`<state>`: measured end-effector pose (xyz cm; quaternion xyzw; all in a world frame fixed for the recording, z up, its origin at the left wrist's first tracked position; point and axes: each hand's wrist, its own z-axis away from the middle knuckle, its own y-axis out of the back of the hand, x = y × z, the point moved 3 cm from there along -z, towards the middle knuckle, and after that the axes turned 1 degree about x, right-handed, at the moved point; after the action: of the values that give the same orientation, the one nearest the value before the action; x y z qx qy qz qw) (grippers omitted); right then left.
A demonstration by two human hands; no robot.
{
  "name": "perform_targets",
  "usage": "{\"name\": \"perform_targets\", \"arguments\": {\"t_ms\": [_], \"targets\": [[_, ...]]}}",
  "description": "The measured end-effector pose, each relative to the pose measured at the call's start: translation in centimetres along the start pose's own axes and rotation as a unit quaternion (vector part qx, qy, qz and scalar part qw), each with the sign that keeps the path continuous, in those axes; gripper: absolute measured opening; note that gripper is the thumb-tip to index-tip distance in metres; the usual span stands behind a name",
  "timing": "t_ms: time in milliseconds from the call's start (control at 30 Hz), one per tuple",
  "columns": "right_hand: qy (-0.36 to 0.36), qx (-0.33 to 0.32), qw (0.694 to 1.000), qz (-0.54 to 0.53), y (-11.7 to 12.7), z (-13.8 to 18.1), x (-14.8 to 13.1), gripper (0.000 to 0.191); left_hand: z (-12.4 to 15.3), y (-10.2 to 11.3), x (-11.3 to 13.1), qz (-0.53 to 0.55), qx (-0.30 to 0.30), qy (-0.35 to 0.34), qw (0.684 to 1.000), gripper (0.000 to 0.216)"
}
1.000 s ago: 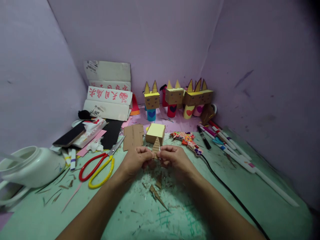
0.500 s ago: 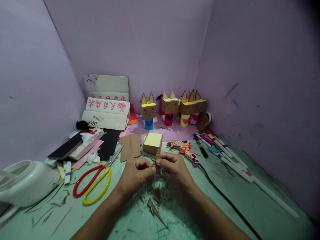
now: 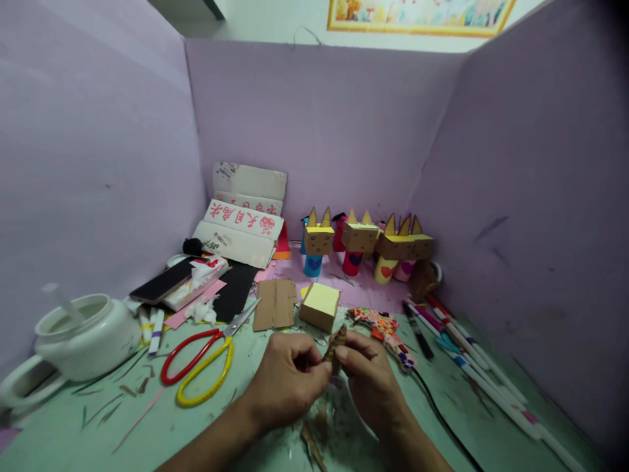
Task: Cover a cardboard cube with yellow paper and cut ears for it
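- Walls [image 3: 324, 118]: three lilac panels enclose the far, left and right edges of the table; dark smudges mark the right panel.
- Table [image 3: 167, 426]: pale green surface, littered with offcuts; a pink-lilac sheet covers the part along the far edge.
- Framed picture [image 3: 417, 16]: yellow-edged, above the far panel, cut off at the top.
- Figures [image 3: 319, 242]: row along the far edge; box heads with pointed ears, coloured tube bodies bearing hearts.
- White cardboard [image 3: 236, 246]: propped near the far left corner. Printing: large red Chinese characters, inverted, and a round red emblem. A black handwritten number, also inverted, is too small to read reliably, as is the label at the upper corner.
- White pot [image 3: 91, 344]: near the left edge, handle toward the near left corner.
- Left hand [image 3: 295, 377]: back upward, fingers curled, thumb and index finger closed in a pinch on the lower part of the corrugated piece [image 3: 336, 347].
- Right hand [image 3: 371, 377]: turned inward, thumb and index finger closed on the opposite side of the same piece.
- Scissors [image 3: 228, 341]: left of the hands; red and yellow handles, blades toward the far edge.
- Box [image 3: 319, 307]: pale yellow top, just beyond the hands.
- Corrugated piece: brown, tapered, tilted, held midway between the left and right edges.
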<state>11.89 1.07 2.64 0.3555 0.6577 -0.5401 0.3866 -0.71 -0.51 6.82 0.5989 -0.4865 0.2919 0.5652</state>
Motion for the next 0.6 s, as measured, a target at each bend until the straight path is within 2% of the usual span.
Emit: {"name": "perform_targets", "arguments": {"t_ms": [133, 233, 333, 433, 600], "targets": [[0.009, 0.022, 0.999, 0.045, 0.1, 0.1, 0.1, 0.009, -0.2, 0.2, -0.6, -0.001, -0.026, 0.039, 0.999, 0.021], [-0.004, 0.016, 0.991, 0.130, -0.3, 0.1, -0.3, 0.011, -0.7, 0.7, -1.4, -0.012, -0.057, 0.057, 0.997, 0.013], [-0.001, 0.008, 0.972, 0.233, -0.9, 0.1, -0.8, 0.013, -1.2, 1.4, -1.8, 0.055, -0.053, 0.047, 0.996, 0.017], [0.036, 0.009, 0.947, 0.318, -1.2, 0.1, -0.7, 0.012, -1.4, 1.6, -1.8, 0.105, -0.069, 0.047, 0.991, 0.016], [0.044, -0.006, 0.940, 0.339, -1.4, 0.3, -0.1, 0.011, -1.2, 1.3, -1.6, 0.038, -0.075, 0.074, 0.994, 0.005]]}}
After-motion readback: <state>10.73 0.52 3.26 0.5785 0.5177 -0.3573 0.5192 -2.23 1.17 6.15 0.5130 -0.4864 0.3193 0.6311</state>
